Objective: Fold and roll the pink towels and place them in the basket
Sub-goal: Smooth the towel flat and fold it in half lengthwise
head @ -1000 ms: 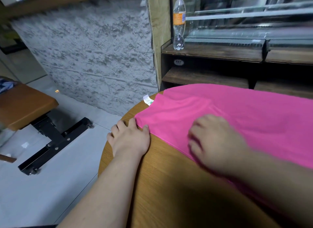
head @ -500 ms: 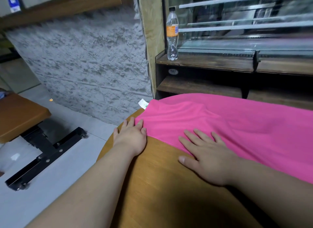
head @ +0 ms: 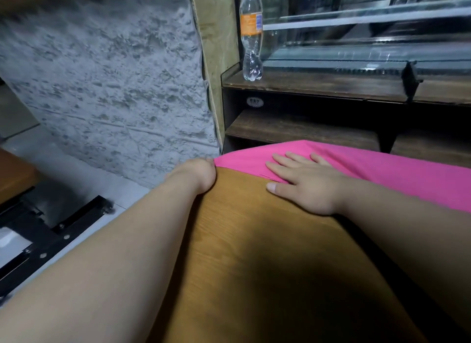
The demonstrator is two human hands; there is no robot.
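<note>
Matt cloth towel (head: 382, 171); table (head: 254, 240) apparently smooth wood.

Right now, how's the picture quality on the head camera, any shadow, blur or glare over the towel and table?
Head view: a broad dark shadow covers the near table; the pink towel and the flat right hand on it are lit and fairly sharp. Head view, top left: the wall smears with blur. Head view, top right: glare streaks cross the glass case.

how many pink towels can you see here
1. The pink towel lies spread on the table, with the right hand flat on it and the left hand at its left corner. It runs off frame to the right, so others may be hidden.
</note>
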